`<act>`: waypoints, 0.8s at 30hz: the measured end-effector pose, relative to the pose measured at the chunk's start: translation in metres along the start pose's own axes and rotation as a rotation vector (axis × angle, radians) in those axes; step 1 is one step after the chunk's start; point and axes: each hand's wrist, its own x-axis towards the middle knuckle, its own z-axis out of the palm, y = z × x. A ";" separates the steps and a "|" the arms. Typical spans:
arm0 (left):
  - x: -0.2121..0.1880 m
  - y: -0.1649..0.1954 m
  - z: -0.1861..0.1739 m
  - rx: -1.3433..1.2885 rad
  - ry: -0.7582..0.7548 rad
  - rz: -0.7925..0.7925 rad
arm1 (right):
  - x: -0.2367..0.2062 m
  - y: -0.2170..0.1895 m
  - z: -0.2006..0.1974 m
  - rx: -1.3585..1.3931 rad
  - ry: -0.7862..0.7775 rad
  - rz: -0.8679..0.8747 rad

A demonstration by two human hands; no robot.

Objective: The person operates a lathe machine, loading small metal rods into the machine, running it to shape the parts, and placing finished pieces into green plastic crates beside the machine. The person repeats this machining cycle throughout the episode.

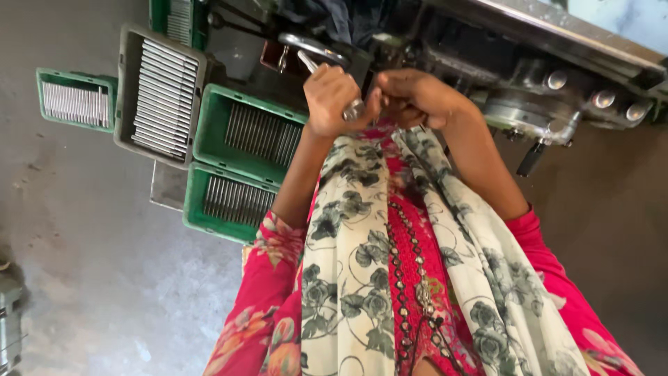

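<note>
Close in, a pink flowered sleeve (268, 306) and a cream scarf (348, 264) with grey roses fill the bottom of the view. Up from there, the left hand (332, 101) is curled tight around a shiny metal rod (353, 109), its end poking out by the thumb. The right hand (412, 97) sits just beside it, fingers folded in, touching the left; what it grips I cannot tell. Beyond, green crates (209, 132) of metal rods sit on the floor, and a dark machine (557, 90) runs off right.
</note>
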 end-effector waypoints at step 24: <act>-0.009 0.023 0.003 0.002 -0.069 -0.076 | 0.021 0.064 0.016 0.028 0.159 -0.057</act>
